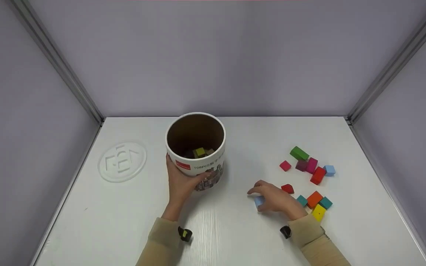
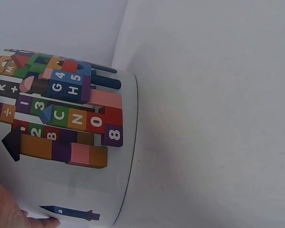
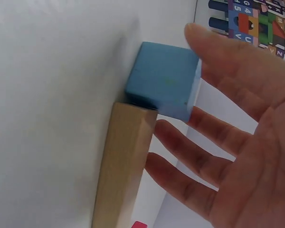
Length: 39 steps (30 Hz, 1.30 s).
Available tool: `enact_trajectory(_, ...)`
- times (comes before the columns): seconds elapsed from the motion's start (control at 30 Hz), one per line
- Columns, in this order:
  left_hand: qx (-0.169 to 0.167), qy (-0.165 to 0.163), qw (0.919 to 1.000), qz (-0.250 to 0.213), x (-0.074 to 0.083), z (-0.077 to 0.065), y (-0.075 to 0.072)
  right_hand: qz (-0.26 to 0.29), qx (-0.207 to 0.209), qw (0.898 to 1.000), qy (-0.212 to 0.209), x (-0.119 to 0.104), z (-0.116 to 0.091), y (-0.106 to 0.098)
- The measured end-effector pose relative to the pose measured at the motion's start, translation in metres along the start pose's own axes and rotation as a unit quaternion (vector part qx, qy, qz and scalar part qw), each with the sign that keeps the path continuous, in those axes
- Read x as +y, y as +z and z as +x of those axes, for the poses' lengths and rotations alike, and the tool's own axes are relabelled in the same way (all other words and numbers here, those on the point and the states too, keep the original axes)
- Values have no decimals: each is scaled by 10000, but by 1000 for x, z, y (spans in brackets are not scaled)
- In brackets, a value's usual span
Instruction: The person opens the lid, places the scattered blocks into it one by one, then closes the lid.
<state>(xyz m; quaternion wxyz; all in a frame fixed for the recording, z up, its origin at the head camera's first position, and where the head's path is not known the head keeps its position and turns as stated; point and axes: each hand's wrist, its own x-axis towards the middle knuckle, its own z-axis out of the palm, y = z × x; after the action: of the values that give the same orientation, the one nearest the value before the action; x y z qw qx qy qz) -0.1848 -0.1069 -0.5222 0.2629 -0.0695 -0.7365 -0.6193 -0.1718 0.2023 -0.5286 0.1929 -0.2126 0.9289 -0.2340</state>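
Note:
My left hand [image 1: 181, 184] grips the side of a white round bucket [image 1: 183, 171] printed with pictures of toy blocks. Several blocks lie inside, among them a yellow-green block [image 1: 199, 152]. The thumb lies along the bucket's front, and the printed wall [image 2: 52, 185] fills much of the left wrist view. To the right, my right hand [image 1: 277, 199] is at a light blue cube [image 3: 164, 76] on the table, its thumb and fingers spread loosely around it. Beside that cube lies a long plain wooden block [image 3: 123, 161], close to the fingertips; the hand hides it in the head view.
Loose coloured blocks lie at the right, including a green block [image 1: 299, 153], a red block [image 1: 318, 176], an orange block [image 1: 314, 199] and a yellow block [image 1: 318, 212]. A clear round lid [image 1: 122, 161] lies at the left. Grey walls [image 1: 220, 59] enclose the table.

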Motion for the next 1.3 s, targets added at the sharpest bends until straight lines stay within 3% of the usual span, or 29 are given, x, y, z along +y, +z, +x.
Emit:
enact_trajectory(0.27,7,53,10000,13,-1,0,1,-92,-53,9998,157,3,-3,4)
enact_trajectory(0.53,3,-181,9992,365,-32,0,3,-262,136,9995,130,6,0,6)
enact_trajectory(0.67,-2,-168,9992,355,-37,0,3,-268,162,9992,241,6,1,6)
enact_trajectory(0.97,-26,-158,9993,346,-38,0,2,-284,260,9993,25,10,1,7)
enact_trajectory(1.2,-32,-106,9994,338,-36,0,3,219,410,9989,-36,11,3,-3)
enact_trajectory(1.3,-7,-65,9997,228,-21,0,1,410,536,9975,-195,8,7,-12)
